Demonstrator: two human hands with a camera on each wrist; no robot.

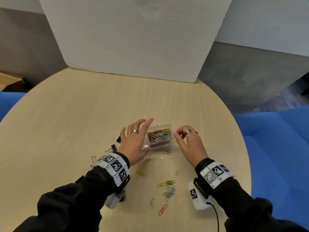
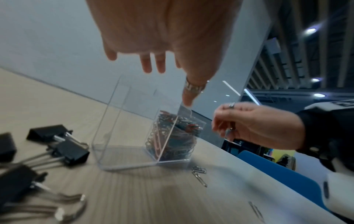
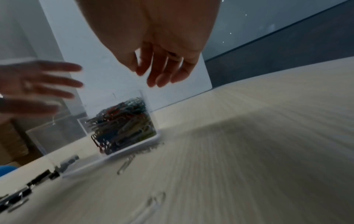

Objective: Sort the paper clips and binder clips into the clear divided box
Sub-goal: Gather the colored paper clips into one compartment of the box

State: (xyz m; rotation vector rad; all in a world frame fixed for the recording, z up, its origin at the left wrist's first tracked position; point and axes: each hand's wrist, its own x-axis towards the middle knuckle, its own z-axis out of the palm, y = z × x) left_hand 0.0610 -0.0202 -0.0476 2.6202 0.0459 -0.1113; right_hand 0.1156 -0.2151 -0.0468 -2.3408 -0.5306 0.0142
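Round pale wooden desk (image 1: 83, 114) carries the clear divided plastic box (image 1: 168, 127) between both hands, left hand (image 1: 133, 141) spread empty beside its empty compartment, right hand (image 1: 190, 143) loosely curled, its hold unclear, black binder clips (image 2: 63, 145) lying leftward.

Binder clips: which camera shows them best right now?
Left wrist. The black binder clips lie large at lower left beside the clear divided box. The head view hides most behind the left hand; the right wrist view shows only dark blurs.
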